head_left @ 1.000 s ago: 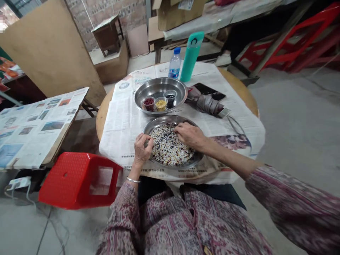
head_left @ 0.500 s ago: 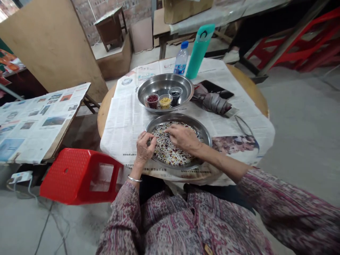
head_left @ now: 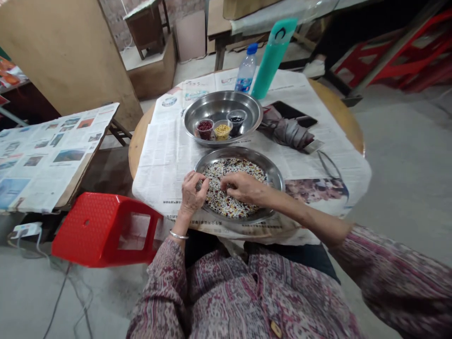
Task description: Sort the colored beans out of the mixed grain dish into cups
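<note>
Newspaper-covered table (head_left: 155, 160), steel plate (head_left: 273, 181); left hand (head_left: 190, 194), right hand (head_left: 243, 187) pinching mixed grains (head_left: 229, 165).

The table (head_left: 141, 148) before me is spread with newspaper (head_left: 165, 160). On it, nearest me, sits a metal plate (head_left: 273, 176) of mixed grains (head_left: 226, 197), with my left hand (head_left: 191, 194) and right hand (head_left: 245, 188) both over the grains. Just behind the plate, a wider metal bowl (head_left: 222, 106) holds three small cups (head_left: 222, 129). Behind the bowl stand a bottle (head_left: 246, 68) and a flask (head_left: 271, 59). A folded cloth (head_left: 287, 133) lies to the bowl's right. To my left, a stool (head_left: 106, 230) stands beside the table, with a newspaper-covered board (head_left: 52, 155) beyond it.
</note>
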Motion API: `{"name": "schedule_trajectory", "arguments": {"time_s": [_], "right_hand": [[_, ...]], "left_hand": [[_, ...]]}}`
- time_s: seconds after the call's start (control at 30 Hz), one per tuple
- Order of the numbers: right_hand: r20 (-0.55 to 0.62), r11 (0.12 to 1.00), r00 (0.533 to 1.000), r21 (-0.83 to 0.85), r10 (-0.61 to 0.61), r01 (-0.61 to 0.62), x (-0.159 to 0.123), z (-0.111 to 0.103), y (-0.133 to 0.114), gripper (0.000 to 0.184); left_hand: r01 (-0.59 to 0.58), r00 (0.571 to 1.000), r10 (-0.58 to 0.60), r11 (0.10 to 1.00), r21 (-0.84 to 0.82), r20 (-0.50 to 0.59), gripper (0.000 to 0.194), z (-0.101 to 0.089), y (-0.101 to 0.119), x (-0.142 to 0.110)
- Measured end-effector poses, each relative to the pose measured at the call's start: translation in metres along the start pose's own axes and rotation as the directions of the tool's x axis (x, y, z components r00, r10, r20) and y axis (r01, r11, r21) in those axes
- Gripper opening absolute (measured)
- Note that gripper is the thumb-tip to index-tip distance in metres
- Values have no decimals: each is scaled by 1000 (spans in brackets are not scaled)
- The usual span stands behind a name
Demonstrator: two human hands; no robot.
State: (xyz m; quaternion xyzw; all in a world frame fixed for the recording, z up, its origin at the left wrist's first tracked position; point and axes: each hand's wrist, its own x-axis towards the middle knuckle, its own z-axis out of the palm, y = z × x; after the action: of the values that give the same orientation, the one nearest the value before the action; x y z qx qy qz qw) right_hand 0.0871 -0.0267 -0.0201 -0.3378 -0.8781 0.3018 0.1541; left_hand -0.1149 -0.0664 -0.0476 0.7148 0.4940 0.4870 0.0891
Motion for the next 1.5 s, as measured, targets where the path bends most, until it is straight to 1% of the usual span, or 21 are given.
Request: {"name": "schedule_trajectory", "arguments": {"time_s": [0.07, 0.17, 0.27, 0.33, 0.37, 0.43, 0.5, 0.53, 0.6, 0.67, 0.83, 0.93, 1.0, 1.07, 1.13, 1.2, 1.3, 1.37, 1.4, 1.43, 1.5], "right_hand": [[1, 997, 997, -9, -73, 73, -15, 4, -9, 22], [-50, 974, 988, -180, -146, 135, -38, 9, -12, 19], [-231, 940, 969, -341, -92, 8, -55, 8, -3, 19], [-329, 923, 944, -372, -29, -101, -64, 5, 5, 19], [-354, 915, 935, -375, 7, -149, -68, 4, 9, 18], [-360, 901, 929, -371, 86, -227, -72, 3, 15, 21], [-321, 901, 935, -346, 150, -263, -72, 4, 20, 28], [-300, 909, 939, -322, 167, -265, -70, 6, 22, 31], [-283, 935, 945, -261, 162, -238, -63, 13, 27, 33], [-297, 959, 944, -192, 144, -207, -53, 20, 30, 33], [-319, 966, 919, -31, 232, -255, -30, 23, 26, 29], [-295, 971, 927, 7, 231, -240, -31, 13, 19, 23], [-296, 985, 941, -5, 162, -171, -38, 8, 16, 23], [-310, 993, 946, -33, 94, -109, -46, 5, 16, 25], [-354, 994, 933, -63, 62, -90, -54, 4, 18, 29], [-420, 990, 906, -95, 57, -107, -61, 3, 20, 32], [-513, 976, 857, -158, 50, -152, -68, 3, 23, 30], [-552, 965, 833, -206, 24, -164, -70, 6, 24, 25], [-563, 961, 826, -226, 6, -160, -71, 8, 24, 23], [-572, 959, 821, -238, -10, -154, -72, 10, 23, 22], [-593, 962, 805, -228, -13, -152, -72, 15, 22, 22]], "left_hand": [[-27, 1000, 27, 1000, -4, -11, 19, 0, 0, 0], [-63, 998, 64, 998, 29, -23, 17, -2, 2, 0], [-110, 993, 102, 985, 131, 67, 13, -9, 7, 4], [-159, 967, 110, 966, 203, 230, 5, -15, 14, 8], [-178, 938, 93, 956, 235, 333, 16, -19, 18, 11], [-196, 851, 8, 932, 304, 525, 55, -23, 26, 16], [-180, 755, -127, 903, 389, 643, 85, -22, 33, 22], [-164, 714, -193, 888, 429, 673, 90, -19, 36, 24], [-118, 661, -286, 874, 472, 694, 83, -10, 40, 30], [-59, 640, -316, 888, 455, 700, 68, 3, 43, 34], [77, 687, -340, 913, 401, 642, 34, 29, 49, 41], [145, 723, -359, 914, 378, 590, 35, 30, 55, 40], [136, 740, -327, 929, 344, 588, 38, 24, 60, 34], [92, 737, -263, 952, 293, 623, 40, 16, 68, 26], [40, 713, -201, 968, 248, 672, 43, 7, 76, 19], [-25, 671, -171, 967, 252, 722, 44, 0, 84, 14], [-135, 561, -157, 951, 277, 813, 37, -4, 90, 12], [-193, 483, -131, 948, 251, 866, 35, 0, 89, 14], [-217, 457, -113, 948, 234, 882, 36, 4, 88, 15], [-239, 444, -96, 946, 220, 891, 37, 8, 87, 17], [-277, 451, -70, 937, 214, 890, 39, 20, 82, 21]]}}
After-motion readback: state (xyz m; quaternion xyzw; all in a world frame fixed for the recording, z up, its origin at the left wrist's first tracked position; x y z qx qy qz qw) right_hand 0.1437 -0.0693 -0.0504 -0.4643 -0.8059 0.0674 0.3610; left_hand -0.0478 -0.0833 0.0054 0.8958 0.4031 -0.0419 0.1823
